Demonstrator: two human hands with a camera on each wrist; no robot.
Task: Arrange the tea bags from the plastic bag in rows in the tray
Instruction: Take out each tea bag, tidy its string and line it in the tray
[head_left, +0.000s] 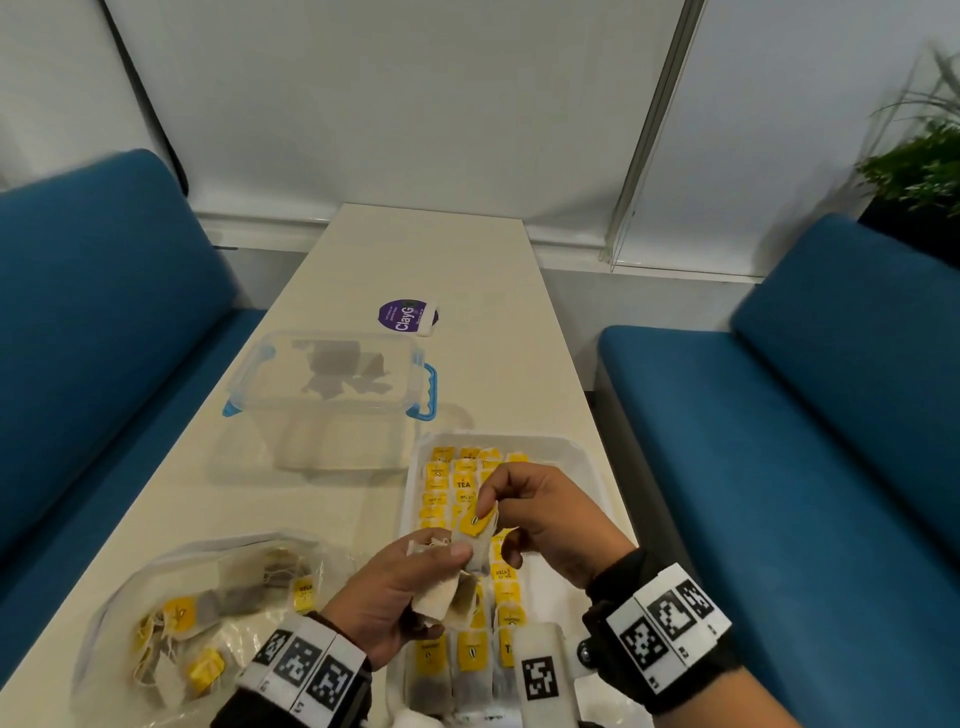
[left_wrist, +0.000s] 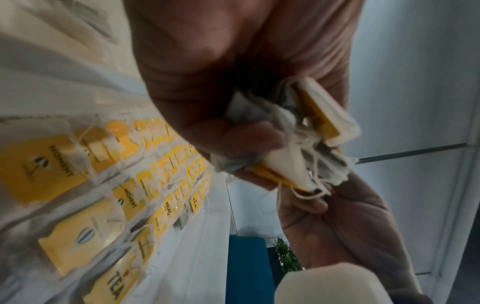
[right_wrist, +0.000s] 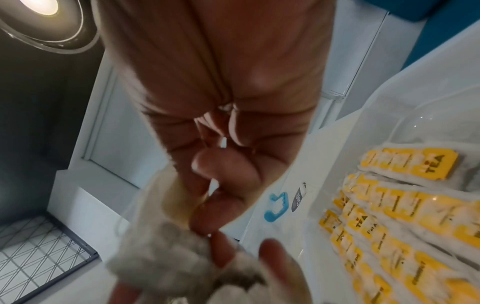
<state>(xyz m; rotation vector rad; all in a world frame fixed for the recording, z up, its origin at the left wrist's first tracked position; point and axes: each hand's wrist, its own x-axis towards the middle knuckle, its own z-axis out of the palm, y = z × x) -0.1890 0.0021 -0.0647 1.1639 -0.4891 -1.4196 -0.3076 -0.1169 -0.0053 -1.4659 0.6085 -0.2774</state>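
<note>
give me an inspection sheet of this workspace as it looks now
surface: long cream table, between blue seats.
job's things: white plastic tray with yellow-tagged tea bags in rows; clear plastic bag at near left, some tea bags inside.
clutter: clear lidded box with blue clips; round purple sticker.
grips: left hand holds a bunch of tea bags above the tray; right hand pinches the yellow tag of one tea bag in that bunch.
cables: nothing seen.
surroundings: white wall panels, green plant at far right.
</note>
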